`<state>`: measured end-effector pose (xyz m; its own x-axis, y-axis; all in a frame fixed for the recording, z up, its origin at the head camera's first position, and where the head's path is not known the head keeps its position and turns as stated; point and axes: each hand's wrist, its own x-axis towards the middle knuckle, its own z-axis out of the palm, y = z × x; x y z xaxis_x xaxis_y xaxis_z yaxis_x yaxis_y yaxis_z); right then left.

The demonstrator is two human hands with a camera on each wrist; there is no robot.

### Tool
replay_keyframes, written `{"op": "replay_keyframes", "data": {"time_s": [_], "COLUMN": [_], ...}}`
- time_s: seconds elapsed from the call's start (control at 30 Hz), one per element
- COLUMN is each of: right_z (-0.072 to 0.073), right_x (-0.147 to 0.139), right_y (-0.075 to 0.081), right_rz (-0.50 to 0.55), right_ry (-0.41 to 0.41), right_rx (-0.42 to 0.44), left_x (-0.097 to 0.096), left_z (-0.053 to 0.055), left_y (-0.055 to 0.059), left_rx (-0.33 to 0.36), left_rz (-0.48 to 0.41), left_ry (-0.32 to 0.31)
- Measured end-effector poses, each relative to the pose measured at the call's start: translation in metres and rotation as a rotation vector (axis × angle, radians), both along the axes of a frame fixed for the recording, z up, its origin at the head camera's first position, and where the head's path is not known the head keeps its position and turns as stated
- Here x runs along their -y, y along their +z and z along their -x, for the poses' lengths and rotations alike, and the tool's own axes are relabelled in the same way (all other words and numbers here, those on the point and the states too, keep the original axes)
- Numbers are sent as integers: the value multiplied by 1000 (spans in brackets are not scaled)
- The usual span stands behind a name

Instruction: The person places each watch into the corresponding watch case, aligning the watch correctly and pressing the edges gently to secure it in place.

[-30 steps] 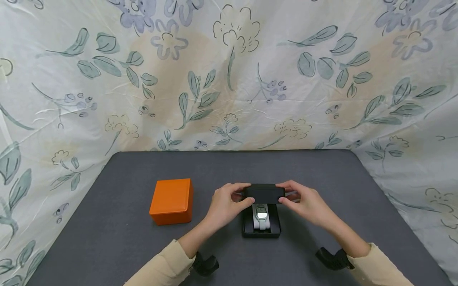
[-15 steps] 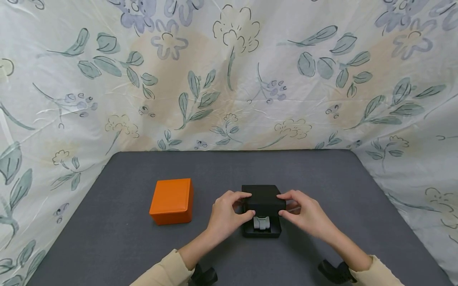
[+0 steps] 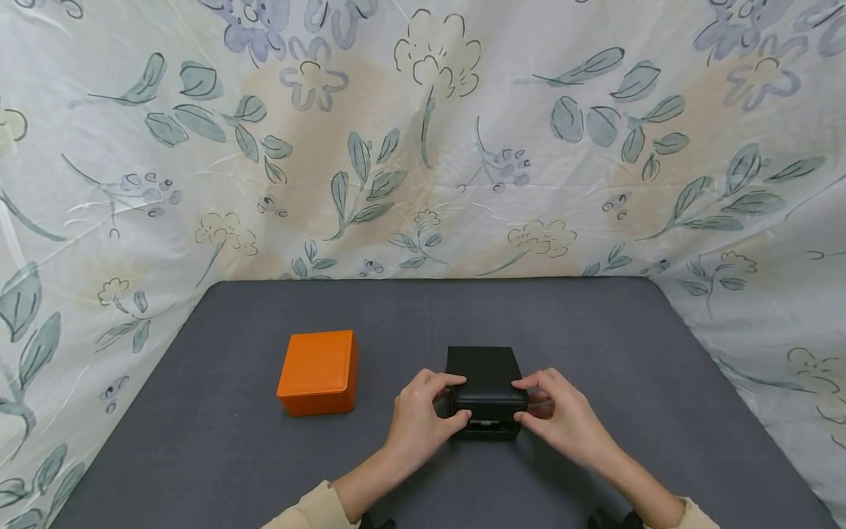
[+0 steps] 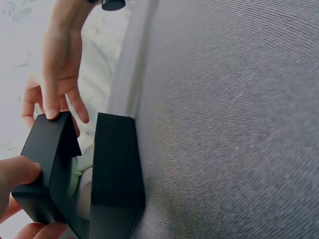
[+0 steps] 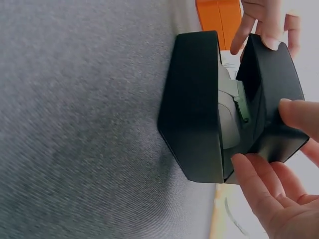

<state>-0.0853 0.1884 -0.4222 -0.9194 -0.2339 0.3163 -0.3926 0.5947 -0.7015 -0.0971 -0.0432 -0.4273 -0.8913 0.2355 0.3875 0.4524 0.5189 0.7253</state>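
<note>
A black watch box stands on the grey table, its lid (image 3: pixel 485 375) tilted partly down over the base (image 5: pixel 192 109). Through the narrowing gap a pale watch (image 5: pixel 228 107) with a light green case shows in the right wrist view; from the head it is almost wholly hidden. My left hand (image 3: pixel 421 415) grips the lid's left front corner between thumb and fingers. On the opposite corner my right hand (image 3: pixel 562 411) pinches the lid the same way. In the left wrist view the watch (image 4: pixel 84 184) sits on its light cushion inside the box.
To the left of the black box stands a closed orange box (image 3: pixel 319 373) on the grey table (image 3: pixel 251 455). A floral cloth (image 3: pixel 423 147) hangs behind the table and along both sides.
Both hands have brought the black lid down and toward me. The watch, plainly seen a second ago, has gone out of the head view beneath it. The orange box has stayed put.
</note>
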Motion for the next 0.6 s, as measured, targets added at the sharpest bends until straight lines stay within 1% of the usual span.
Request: {"op": "replay_keyframes", "data": {"time_s": [0.13,0.33,0.53,0.6], "right_z": [-3,-5,-8,-8], "right_x": [1,1,0,0], "right_y": [-4,-9,-13,-14], "right_rz": [13,18,1,-16], "right_ry": [-1,-10,-15,-16], "right_rx": [-7,-5,9,1], "left_x": [0,0,3,5], "left_z": [-2,-4,-5,-5], "left_y": [-4,-8,-12,-13], "left_rx": [-9,-31,-65,-74], "left_rz": [-4,21,47,59], "left_ry": [1,7,-19,-30]}}
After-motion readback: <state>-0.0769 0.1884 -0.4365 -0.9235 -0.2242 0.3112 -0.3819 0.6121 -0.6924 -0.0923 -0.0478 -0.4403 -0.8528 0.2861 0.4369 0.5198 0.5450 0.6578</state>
